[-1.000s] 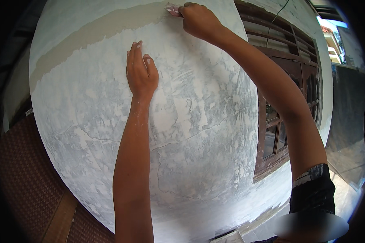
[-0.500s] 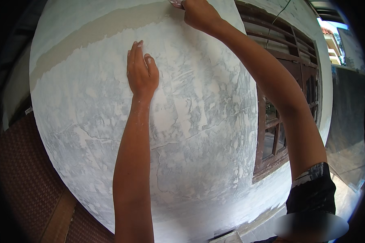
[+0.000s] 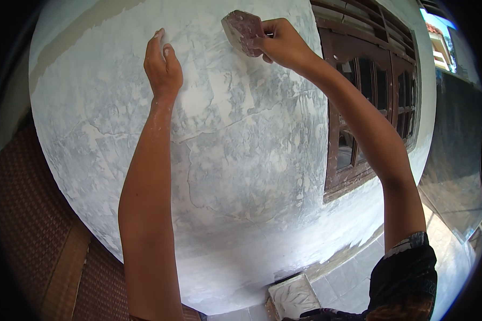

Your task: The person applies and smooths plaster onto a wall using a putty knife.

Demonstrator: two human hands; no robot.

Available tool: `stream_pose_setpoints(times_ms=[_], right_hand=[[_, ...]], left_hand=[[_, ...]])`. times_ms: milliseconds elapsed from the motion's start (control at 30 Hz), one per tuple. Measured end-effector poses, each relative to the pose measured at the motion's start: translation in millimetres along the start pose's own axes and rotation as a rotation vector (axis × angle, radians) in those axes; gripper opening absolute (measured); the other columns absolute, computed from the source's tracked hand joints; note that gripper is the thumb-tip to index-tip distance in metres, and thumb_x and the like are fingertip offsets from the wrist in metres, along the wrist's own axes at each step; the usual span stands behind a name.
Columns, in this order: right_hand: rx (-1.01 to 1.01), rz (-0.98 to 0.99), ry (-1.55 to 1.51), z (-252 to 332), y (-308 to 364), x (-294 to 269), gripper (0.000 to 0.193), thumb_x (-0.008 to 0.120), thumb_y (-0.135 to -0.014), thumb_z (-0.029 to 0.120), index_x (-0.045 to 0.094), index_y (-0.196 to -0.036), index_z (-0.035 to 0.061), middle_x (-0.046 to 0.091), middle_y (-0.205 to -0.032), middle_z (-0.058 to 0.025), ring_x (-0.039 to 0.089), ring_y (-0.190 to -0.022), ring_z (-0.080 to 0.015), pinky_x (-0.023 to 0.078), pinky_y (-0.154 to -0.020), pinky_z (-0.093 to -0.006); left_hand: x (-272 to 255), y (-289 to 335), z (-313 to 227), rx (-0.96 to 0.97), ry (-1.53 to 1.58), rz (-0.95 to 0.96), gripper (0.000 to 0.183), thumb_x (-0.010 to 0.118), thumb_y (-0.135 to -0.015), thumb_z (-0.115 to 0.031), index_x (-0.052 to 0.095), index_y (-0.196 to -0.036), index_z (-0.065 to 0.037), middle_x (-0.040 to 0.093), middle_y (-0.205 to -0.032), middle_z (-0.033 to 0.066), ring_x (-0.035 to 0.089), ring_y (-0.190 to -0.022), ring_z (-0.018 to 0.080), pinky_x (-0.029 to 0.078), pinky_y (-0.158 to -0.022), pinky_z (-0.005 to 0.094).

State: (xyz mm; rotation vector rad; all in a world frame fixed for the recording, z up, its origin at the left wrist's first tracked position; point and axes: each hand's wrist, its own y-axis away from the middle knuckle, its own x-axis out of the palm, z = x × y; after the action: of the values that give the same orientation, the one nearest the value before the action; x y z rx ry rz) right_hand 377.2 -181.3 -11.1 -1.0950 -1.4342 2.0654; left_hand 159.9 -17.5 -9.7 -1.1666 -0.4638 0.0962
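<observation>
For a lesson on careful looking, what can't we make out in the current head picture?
- Beige-grey band: cut off by the head view's upper edge.
- Left hand: palm hidden by the hand's own back, head view.
- Scraper: gripped edge partly behind the right hand, head view.
- Tray: lower part behind dark clothing, head view.

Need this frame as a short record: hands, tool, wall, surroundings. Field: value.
left_hand: open, raised before the wall; contact unclear
right_hand: gripping the tool's edge
tool: flat smeared putty spreader
wall: patchy white-grey; beige band upper left
right: brown wooden window
below: rectangular container, pale paste inside
left: woven brown panel
</observation>
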Motion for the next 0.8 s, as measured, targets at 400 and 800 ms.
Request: stream_pose_setpoints(times_ms=[400, 800], right_hand=[[0.407, 0.195, -0.525, -56.9, 175.7, 6.3, 0.02, 0.069, -0.091, 0.016, 0.07, -0.101, -0.0005, 0.072, -0.092, -0.0119, 0.07, -0.08, -0.0154, 0.057, -0.072, -0.029], [0.864, 0.329, -0.844, -83.4, 373.9, 44.3, 0.017, 0.066, -0.09, 0.009, 0.069, -0.104, -0.0009, 0.071, -0.092, -0.0088, 0.065, -0.075, -0.0123, 0.054, -0.064, -0.0274]], left_hand=[[-103.0, 162.6, -117.3, -0.277, -0.01, 0.205, 0.042, 0.041, -0.089, -0.004, 0.058, -0.125, 0.006, 0.063, -0.125, 0.021, 0.058, -0.12, 0.0351, 0.044, -0.103, 0.0423], [-187.3, 320.9, -252.4, -0.7, -0.074, 0.472, 0.047, 0.04, -0.085, 0.001, 0.055, -0.129, 0.006, 0.06, -0.129, 0.0216, 0.055, -0.124, 0.0347, 0.043, -0.104, 0.042]])
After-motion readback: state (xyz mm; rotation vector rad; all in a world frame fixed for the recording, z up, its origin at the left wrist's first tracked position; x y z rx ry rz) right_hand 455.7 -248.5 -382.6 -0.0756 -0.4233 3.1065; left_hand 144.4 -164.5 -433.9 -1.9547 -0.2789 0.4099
